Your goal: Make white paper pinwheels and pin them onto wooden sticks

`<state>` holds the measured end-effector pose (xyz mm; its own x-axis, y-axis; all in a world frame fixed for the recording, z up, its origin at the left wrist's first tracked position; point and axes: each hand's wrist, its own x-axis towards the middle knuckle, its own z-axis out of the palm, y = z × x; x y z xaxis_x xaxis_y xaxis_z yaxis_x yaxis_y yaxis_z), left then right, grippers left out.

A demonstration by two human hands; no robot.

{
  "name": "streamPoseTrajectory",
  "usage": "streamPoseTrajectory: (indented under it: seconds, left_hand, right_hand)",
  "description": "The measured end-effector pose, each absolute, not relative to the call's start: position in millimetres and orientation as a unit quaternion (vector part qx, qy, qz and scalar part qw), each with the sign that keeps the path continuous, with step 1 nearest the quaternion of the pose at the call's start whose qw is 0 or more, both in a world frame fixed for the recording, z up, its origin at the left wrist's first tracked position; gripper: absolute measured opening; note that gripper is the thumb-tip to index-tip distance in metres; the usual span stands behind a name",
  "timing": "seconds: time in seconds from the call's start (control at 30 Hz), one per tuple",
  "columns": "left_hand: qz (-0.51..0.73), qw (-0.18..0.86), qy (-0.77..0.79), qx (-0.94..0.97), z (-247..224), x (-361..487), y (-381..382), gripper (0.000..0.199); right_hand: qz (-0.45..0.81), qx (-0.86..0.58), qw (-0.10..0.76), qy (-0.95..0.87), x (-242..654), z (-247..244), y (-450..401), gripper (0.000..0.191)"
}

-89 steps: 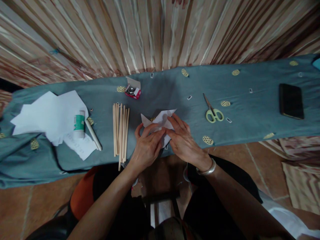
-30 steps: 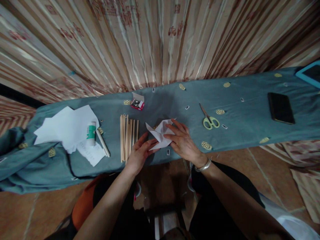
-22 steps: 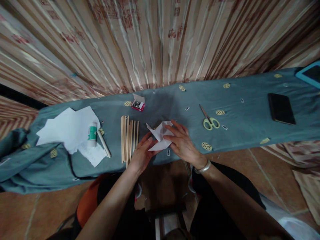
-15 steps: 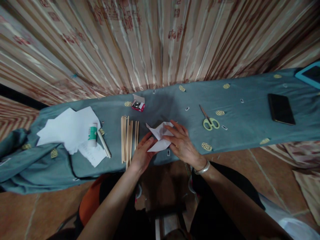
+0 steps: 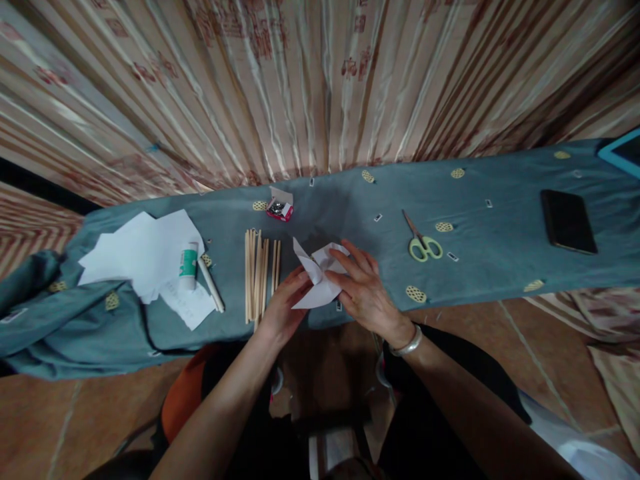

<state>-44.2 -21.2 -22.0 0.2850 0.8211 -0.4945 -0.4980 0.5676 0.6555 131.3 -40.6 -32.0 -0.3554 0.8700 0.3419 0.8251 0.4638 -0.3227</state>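
Between my two hands is a white paper pinwheel (image 5: 323, 292), its blades bent up around the middle. My left hand (image 5: 286, 303) holds it from the lower left, with the fingertips partly hidden behind the paper. From the right, my right hand (image 5: 367, 287) grips it, fingers bent over the blades near the centre. A bundle of thin wooden sticks (image 5: 257, 277) lies just left of my left hand. Beyond them stands a small open red-and-white box (image 5: 281, 205) with shiny metal bits inside. Green-handled scissors (image 5: 423, 243) rest to the right of my right hand.
White paper sheets (image 5: 135, 253) lie on the left of the cloth-covered table (image 5: 350, 200), with a glue stick (image 5: 189, 267) and a white pen-like stick (image 5: 211, 285). Farther right are a dark phone-like slab (image 5: 569, 222) and a blue-edged device (image 5: 620, 153). A curtain (image 5: 310, 87) hangs behind.
The pinwheel has turned slightly between my hands, its left blade now standing more upright. Both hands keep their hold. The view has shifted a little.
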Motion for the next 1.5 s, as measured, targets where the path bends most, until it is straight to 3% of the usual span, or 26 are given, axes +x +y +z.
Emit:
streamPoseTrajectory:
  seconds: [0.17, 0.4, 0.5, 0.9, 1.5]
  left_hand:
    - [0.435, 0.774, 0.414, 0.203, -18.1, -46.0, -20.1, 0.051]
    - [0.453, 0.732, 0.454, 0.228, -17.6, -43.0, -20.0, 0.046]
    - [0.474, 0.709, 0.466, 0.236, -19.2, -40.5, -21.3, 0.041]
    - [0.511, 0.701, 0.43, 0.251, -22.2, -41.5, -25.5, 0.04]
    - [0.524, 0.692, 0.427, 0.254, -20.2, -47.4, -28.9, 0.039]
  right_hand:
    - [0.034, -0.498, 0.238, -0.833, 127.7, -28.3, -46.6, 0.039]
    - [0.026, -0.487, 0.213, -0.847, 124.0, -22.8, -53.5, 0.072]
    - [0.033, -0.485, 0.216, -0.847, 122.8, -21.0, -55.8, 0.078]
    - [0.071, -0.471, 0.266, -0.838, 120.9, -20.9, -58.9, 0.062]
    - [0.012, -0.456, 0.268, -0.849, 110.7, -15.7, -62.3, 0.062]
